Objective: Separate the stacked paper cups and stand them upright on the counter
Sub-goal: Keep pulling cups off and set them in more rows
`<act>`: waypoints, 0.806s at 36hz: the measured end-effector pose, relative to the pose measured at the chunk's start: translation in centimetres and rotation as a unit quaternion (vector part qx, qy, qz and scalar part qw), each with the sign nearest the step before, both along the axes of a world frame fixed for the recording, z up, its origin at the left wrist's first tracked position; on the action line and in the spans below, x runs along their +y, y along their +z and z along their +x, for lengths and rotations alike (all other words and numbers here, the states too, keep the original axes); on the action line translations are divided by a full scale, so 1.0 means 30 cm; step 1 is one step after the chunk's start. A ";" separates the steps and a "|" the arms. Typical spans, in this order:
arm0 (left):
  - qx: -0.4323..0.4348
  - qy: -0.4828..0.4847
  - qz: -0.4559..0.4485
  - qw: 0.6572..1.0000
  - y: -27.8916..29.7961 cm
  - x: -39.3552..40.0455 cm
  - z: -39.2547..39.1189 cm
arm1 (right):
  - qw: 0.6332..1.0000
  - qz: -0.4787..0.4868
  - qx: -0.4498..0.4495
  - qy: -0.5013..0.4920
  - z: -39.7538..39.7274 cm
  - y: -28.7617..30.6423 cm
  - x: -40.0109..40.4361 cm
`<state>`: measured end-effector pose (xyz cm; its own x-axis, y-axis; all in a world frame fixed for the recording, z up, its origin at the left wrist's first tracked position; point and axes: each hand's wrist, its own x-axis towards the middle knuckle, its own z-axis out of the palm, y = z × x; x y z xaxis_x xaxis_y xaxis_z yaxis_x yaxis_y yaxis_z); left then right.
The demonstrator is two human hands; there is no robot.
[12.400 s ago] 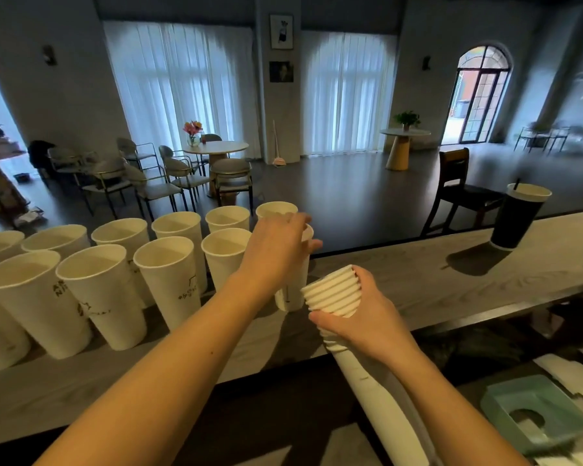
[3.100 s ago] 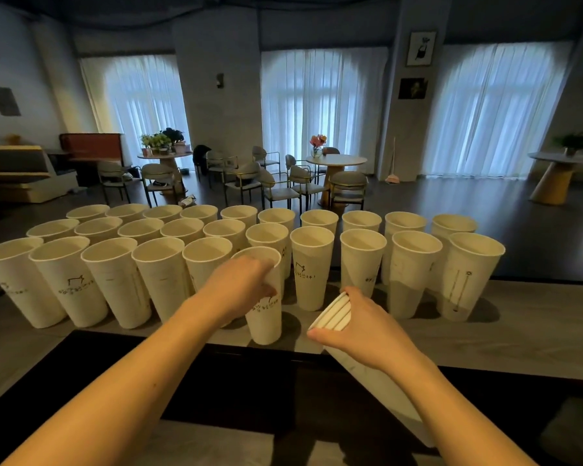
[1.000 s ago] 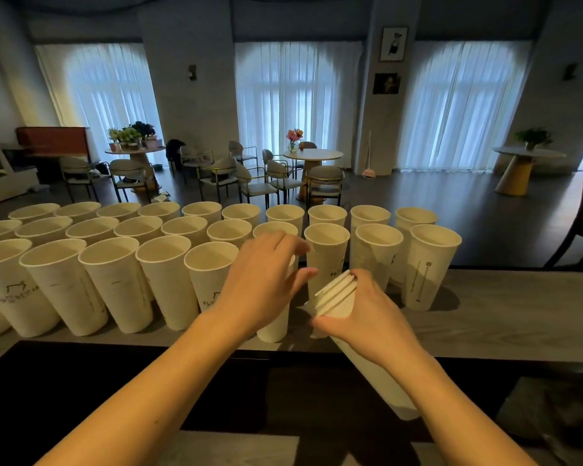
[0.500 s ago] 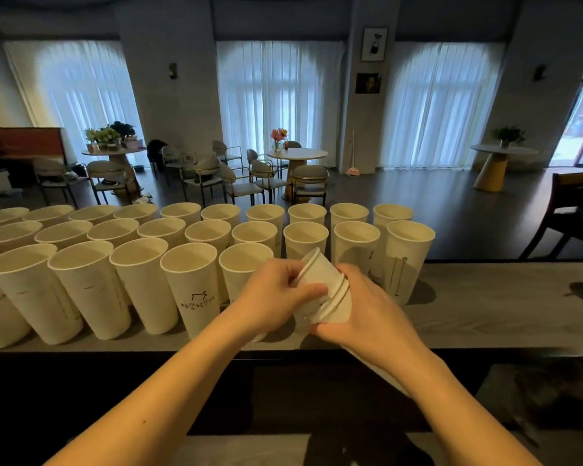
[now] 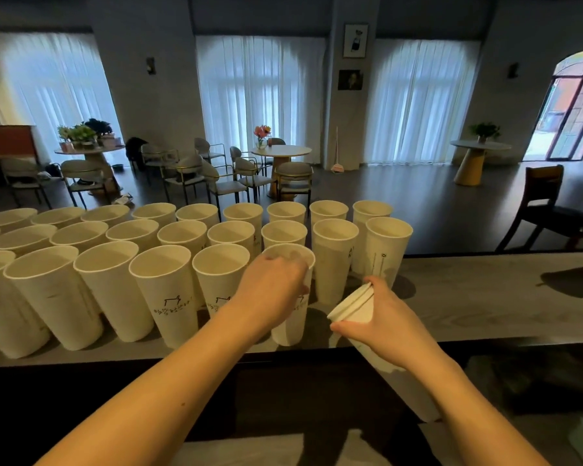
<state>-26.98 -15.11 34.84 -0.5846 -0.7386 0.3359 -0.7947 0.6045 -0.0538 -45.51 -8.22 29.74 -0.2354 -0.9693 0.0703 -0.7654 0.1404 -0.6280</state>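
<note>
Stack of paper cups tilted, rims toward upper left; lower end hidden behind right hand and forearm, cup count unreadable. Right-hand fingers wrapped round the stack near its rims. Left hand curled round the upper wall of a single cup, upright on the counter at the right end of the front row; fingertips hidden behind it. Leftmost cups cut off by the frame edge.
</note>
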 end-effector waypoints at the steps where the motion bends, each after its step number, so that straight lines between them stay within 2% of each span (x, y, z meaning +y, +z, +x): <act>1: -0.003 0.005 0.001 1.000 -0.007 -0.007 0.003 | 1.000 -0.004 -0.008 0.003 0.003 0.003 0.000; 12: -0.026 0.012 0.001 1.000 -0.021 -0.059 0.006 | 0.999 -0.022 -0.036 0.011 0.008 0.011 0.002; 16: 0.054 0.008 -0.004 0.998 0.025 -0.027 0.005 | 0.999 -0.025 -0.033 0.011 0.011 0.018 0.009; 19: 0.156 -0.037 -0.030 0.987 0.051 0.025 -0.007 | 0.999 -0.023 -0.040 0.016 0.016 0.028 0.016; 20: 0.187 -0.061 -0.005 0.980 0.058 0.051 -0.013 | 0.998 -0.024 -0.046 0.019 0.018 0.031 0.017; 22: 0.221 -0.099 0.119 0.963 0.065 0.091 -0.027 | 0.998 -0.029 -0.049 0.028 0.024 0.039 0.019; 25: 0.154 -0.143 0.313 0.926 0.056 0.124 -0.045 | 0.998 -0.028 -0.038 0.050 0.037 0.053 0.025; 27: 0.142 -0.168 0.371 0.902 0.041 0.130 -0.057 | 0.998 -0.026 -0.034 0.056 0.040 0.064 0.030; 29: 0.171 -0.165 0.396 0.887 0.035 0.128 -0.068 | 0.997 -0.030 -0.030 0.062 0.036 0.072 0.035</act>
